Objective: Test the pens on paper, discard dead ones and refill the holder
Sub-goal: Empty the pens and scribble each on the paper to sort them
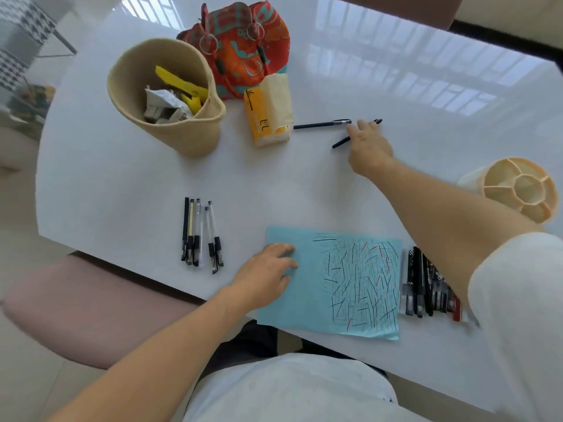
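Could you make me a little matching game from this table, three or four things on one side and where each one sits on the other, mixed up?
Things:
1. blue paper
2. pen holder
3. woven basket
4. tissue pack

Places:
A. far right, beyond the right forearm
B. under the left hand
C. in front of the red patterned bag
D. far left, holding crumpled paper and yellow scraps

Pairs: 1-B, 2-A, 3-D, 4-C

The orange tissue pack, upper middle of the frame, is showing print too blurred for reading; nothing else is carrying legible text.
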A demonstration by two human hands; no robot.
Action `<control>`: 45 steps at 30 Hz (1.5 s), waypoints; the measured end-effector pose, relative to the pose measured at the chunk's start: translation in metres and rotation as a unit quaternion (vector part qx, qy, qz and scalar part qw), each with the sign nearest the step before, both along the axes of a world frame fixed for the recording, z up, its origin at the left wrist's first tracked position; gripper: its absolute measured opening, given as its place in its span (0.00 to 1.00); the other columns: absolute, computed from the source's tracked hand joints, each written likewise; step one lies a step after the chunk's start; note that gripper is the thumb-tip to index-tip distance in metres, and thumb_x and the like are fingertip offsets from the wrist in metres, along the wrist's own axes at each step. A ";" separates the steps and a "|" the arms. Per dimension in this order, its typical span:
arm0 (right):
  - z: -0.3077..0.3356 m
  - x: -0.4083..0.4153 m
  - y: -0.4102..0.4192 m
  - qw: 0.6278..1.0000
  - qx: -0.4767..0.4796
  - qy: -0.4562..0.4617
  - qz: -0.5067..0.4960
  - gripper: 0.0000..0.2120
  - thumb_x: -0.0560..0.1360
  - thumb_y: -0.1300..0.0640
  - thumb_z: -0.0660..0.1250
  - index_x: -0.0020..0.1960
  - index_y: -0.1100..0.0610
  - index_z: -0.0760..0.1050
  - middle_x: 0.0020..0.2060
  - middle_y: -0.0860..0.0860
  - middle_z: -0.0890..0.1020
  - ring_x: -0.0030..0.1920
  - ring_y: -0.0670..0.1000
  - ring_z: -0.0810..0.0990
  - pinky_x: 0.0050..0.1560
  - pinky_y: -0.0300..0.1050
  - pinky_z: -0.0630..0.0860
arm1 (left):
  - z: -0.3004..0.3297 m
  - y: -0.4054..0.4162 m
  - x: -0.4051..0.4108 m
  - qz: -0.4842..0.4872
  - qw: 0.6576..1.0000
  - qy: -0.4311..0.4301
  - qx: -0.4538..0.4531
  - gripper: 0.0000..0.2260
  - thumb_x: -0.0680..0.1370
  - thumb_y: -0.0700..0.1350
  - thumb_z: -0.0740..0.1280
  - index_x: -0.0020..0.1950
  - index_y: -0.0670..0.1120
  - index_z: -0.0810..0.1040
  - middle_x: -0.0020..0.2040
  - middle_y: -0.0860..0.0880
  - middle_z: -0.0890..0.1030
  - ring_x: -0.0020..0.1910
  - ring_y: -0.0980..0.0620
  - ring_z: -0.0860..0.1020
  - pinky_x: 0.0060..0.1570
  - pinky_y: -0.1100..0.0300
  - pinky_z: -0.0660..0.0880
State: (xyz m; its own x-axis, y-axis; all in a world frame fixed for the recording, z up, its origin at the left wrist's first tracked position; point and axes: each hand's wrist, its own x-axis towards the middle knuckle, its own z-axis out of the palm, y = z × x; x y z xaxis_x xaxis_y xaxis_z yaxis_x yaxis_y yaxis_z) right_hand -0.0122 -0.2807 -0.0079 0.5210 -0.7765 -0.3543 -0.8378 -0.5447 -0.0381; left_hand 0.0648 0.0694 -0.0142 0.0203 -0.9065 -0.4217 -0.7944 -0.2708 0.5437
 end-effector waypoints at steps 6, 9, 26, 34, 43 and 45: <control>-0.011 -0.025 0.016 0.980 -0.125 0.023 0.152 0.16 0.72 0.72 0.62 0.58 0.64 0.76 0.55 0.62 0.79 0.58 0.64 0.75 0.54 0.55 0.70 | -0.002 0.001 0.003 0.005 1.000 0.018 -0.005 0.13 0.79 0.45 0.62 0.63 0.51 0.78 0.74 0.53 0.66 0.74 0.53 0.60 0.70 0.51 0.65; -0.002 -0.047 0.041 0.991 -0.061 -0.069 0.100 0.15 0.75 0.67 0.63 0.60 0.61 0.78 0.53 0.59 0.81 0.56 0.62 0.75 0.56 0.54 0.70 | 0.004 -0.005 0.002 0.021 0.999 0.045 0.022 0.13 0.79 0.45 0.63 0.63 0.52 0.78 0.73 0.53 0.68 0.73 0.53 0.61 0.72 0.52 0.63; 0.047 -0.163 0.253 0.640 0.362 -0.515 -0.442 0.08 0.79 0.60 0.71 0.47 0.65 0.82 0.37 0.60 0.86 0.36 0.57 0.86 0.39 0.49 0.84 | 0.052 -0.036 -0.059 0.065 0.964 0.245 0.078 0.08 0.80 0.51 0.64 0.42 0.56 0.79 0.36 0.53 0.83 0.35 0.54 0.81 0.38 0.59 0.76; 0.043 -0.178 0.226 0.582 0.226 -0.513 -0.590 0.09 0.80 0.57 0.70 0.43 0.60 0.79 0.30 0.53 0.84 0.27 0.47 0.80 0.27 0.42 0.78 | 0.032 -0.002 -0.030 0.003 0.996 -0.075 -0.055 0.10 0.82 0.53 0.61 0.47 0.49 0.77 0.37 0.51 0.80 0.37 0.46 0.77 0.36 0.52 0.72; 0.020 -0.139 0.240 0.737 0.275 -0.469 -0.403 0.06 0.78 0.59 0.69 0.49 0.51 0.84 0.40 0.51 0.88 0.40 0.52 0.88 0.46 0.47 0.83 | 0.009 0.009 -0.026 -0.014 0.996 -0.007 -0.089 0.10 0.82 0.50 0.64 0.55 0.46 0.80 0.69 0.51 0.75 0.71 0.51 0.69 0.68 0.56 0.68; 0.017 -0.132 0.244 0.759 0.252 -0.463 -0.383 0.07 0.77 0.57 0.69 0.48 0.46 0.84 0.40 0.49 0.88 0.41 0.50 0.87 0.46 0.48 0.84 | 0.004 0.006 -0.028 -0.027 0.997 -0.009 -0.068 0.11 0.82 0.50 0.62 0.56 0.46 0.80 0.73 0.50 0.71 0.75 0.51 0.63 0.72 0.55 0.63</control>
State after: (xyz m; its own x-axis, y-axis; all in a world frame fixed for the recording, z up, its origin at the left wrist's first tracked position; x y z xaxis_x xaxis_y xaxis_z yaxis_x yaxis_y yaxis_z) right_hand -0.1443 -0.0364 0.0095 0.1925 -0.8646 -0.4642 -0.3887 0.3671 -0.8451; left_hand 0.0363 0.0752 -0.0101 -0.0245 -0.9555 -0.2939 -0.8158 -0.1508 0.5583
